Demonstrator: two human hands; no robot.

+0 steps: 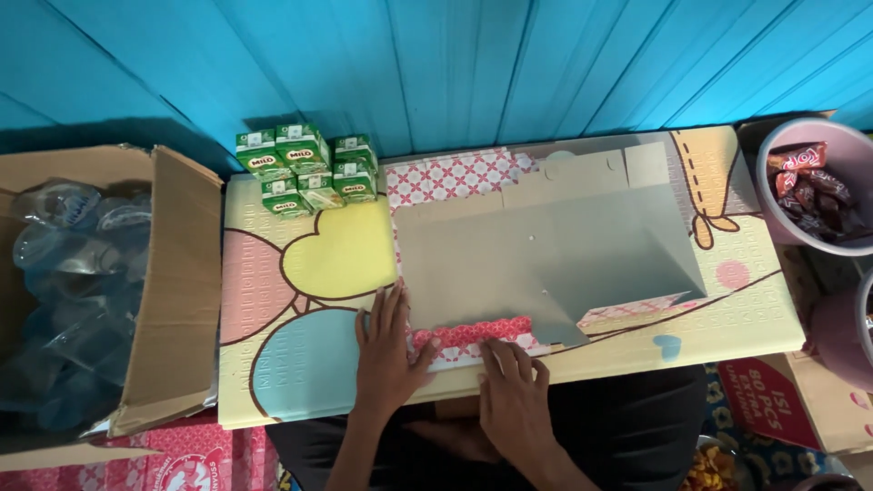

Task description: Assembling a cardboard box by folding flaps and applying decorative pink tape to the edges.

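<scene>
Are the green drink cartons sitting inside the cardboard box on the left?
No, the green drink cartons stand on the mat, outside the cardboard box.

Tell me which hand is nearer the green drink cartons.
Left. The left hand lies below the drink cartons, at the flat box's left corner; the right hand sits lower and further right.

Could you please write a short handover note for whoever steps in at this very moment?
Left hand: flat and open, pressing the near left corner of the unfolded cardboard box blank.
Right hand: open, fingers on the pink patterned flap, which is folded up along the near edge.
The blank lies grey side up on the pastel foam mat.
Done: near flap folded over. Left: the far and right flaps still lie flat.
Green drink cartons stand at the mat's far left corner; a bowl of wrapped snacks is on the right.
</scene>
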